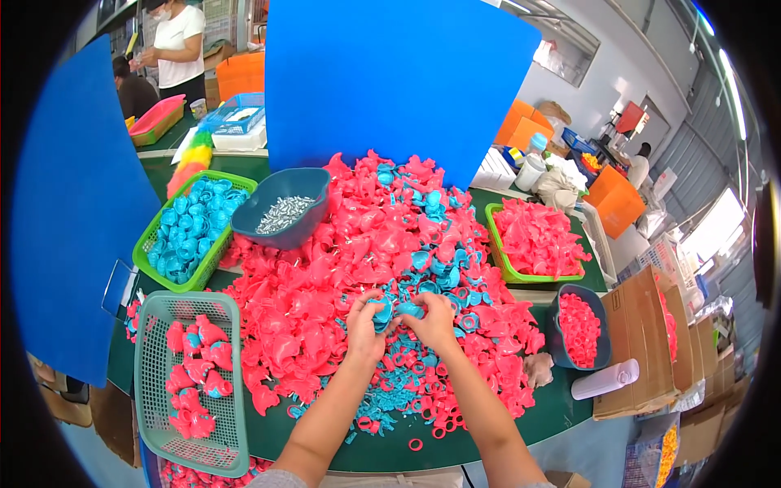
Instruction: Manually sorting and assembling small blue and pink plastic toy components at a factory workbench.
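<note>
Over the middle of a big heap of pink plastic parts (301,317), my two hands work close together. My left hand (365,332) has its fingers closed on a blue cup-shaped plastic part (381,312). Pinched in my right hand (434,327) is a second blue plastic part (409,311), its exact shape partly hidden by the fingers. The two blue parts are nearly touching. Loose blue cup-shaped parts (444,276) lie on the heap just beyond my right hand. Small blue pieces (390,404) and pink rings (445,419) are scattered between my forearms.
Left: a green basket of blue cups (148,268), a dark bowl of small metal pieces (314,213), and a basket with pink-and-blue assembled pieces (237,382). Right: a green basket (498,252), a dark bowl (602,346), and a pale bottle (606,380). Blue panel (399,81) behind; people farther off.
</note>
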Demonstrator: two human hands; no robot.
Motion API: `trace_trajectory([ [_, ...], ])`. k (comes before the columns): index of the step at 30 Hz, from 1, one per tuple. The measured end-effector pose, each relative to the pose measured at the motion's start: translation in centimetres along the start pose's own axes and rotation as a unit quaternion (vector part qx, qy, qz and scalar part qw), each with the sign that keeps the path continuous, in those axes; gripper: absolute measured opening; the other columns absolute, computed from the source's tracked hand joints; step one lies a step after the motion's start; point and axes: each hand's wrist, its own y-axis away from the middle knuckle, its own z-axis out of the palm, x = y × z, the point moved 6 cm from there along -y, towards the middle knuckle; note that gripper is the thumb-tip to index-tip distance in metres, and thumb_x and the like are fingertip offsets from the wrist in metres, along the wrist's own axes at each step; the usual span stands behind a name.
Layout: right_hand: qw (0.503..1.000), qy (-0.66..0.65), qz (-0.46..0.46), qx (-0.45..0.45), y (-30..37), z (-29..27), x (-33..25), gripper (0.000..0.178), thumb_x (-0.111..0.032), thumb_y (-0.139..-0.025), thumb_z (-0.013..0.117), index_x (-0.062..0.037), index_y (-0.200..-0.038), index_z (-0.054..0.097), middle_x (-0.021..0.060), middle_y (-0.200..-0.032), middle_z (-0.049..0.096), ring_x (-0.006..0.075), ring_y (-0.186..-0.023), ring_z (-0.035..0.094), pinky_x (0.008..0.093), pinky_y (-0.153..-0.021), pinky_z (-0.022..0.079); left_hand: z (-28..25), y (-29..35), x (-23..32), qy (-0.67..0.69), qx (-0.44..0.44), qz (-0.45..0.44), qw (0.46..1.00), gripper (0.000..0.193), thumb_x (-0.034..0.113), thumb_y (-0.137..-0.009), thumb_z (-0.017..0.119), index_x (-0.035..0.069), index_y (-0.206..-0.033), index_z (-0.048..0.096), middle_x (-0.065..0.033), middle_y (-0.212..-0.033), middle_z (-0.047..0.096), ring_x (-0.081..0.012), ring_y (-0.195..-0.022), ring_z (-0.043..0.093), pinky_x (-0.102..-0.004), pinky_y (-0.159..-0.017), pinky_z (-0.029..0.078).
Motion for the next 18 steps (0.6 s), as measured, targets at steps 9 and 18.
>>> trace_trajectory([
  [9,0.943,-0.314,-0.026,0.106,1.1,-4.6,-4.8,0.022,-0.009,-0.075,0.074,-0.0016,-0.093,0.062,0.0112,-0.090,0.065,0.0204,-0.086,0.063,0.0319,-0.077,0.049,0.5,0.2,-0.5,0.047,0.001,-0.006,0.999,0.021,0.023,-0.089,0.051,0.010,-0.103,0.060,-0.0054,-0.092,0.062,-0.0192,-0.086,0.061,-0.0414,-0.069,0.055],
  [18,0.950,-0.193,-0.150,0.193,5.0,-8.5,-5.4,0.019,-0.004,-0.080,0.067,0.0012,-0.099,0.065,0.0131,-0.102,0.066,0.0245,-0.098,0.061,0.0337,-0.086,0.047,1.2,1.8,0.9,0.165,0.005,-0.038,0.986,0.036,0.042,-0.090,0.049,0.009,-0.090,0.063,-0.0075,-0.084,0.067,-0.0254,-0.079,0.065,-0.0391,-0.062,0.054],
])
